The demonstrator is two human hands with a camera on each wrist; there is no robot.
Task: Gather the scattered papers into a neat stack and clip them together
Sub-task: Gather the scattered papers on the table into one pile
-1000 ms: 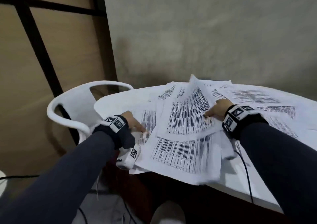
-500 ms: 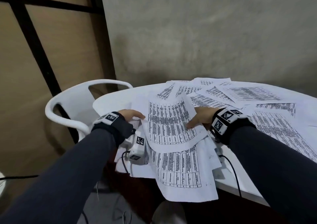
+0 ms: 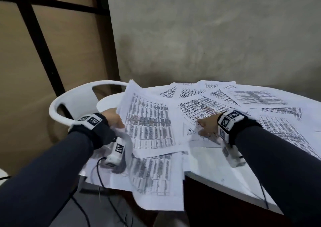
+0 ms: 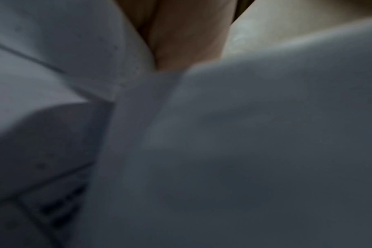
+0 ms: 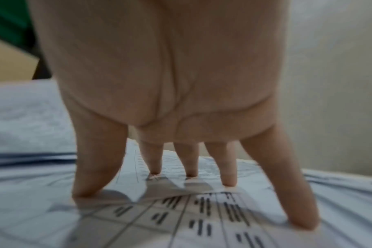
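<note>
White printed papers cover the round table. Several gathered sheets (image 3: 149, 122) lie overlapped at the near left, and the lowest ones (image 3: 156, 178) hang over the table edge. My left hand (image 3: 113, 120) grips the left edge of the top sheets, which curl up there. In the left wrist view blurred paper (image 4: 265, 134) fills the frame below the hand (image 4: 181, 42). My right hand (image 3: 206, 127) rests fingers spread on a printed sheet (image 3: 199, 108) just right of the pile. The right wrist view shows its fingertips (image 5: 191, 174) pressing that sheet (image 5: 202, 218) flat.
More loose sheets (image 3: 251, 98) lie scattered over the far and right side of the white table (image 3: 217, 171). A white plastic chair (image 3: 76, 98) stands at the table's left edge. A grey wall (image 3: 208, 35) rises right behind. Cables hang from both wrists.
The top sheet has slid left and its left edge has lifted in my left hand. My right hand has come off that sheet and landed on another one further right.
</note>
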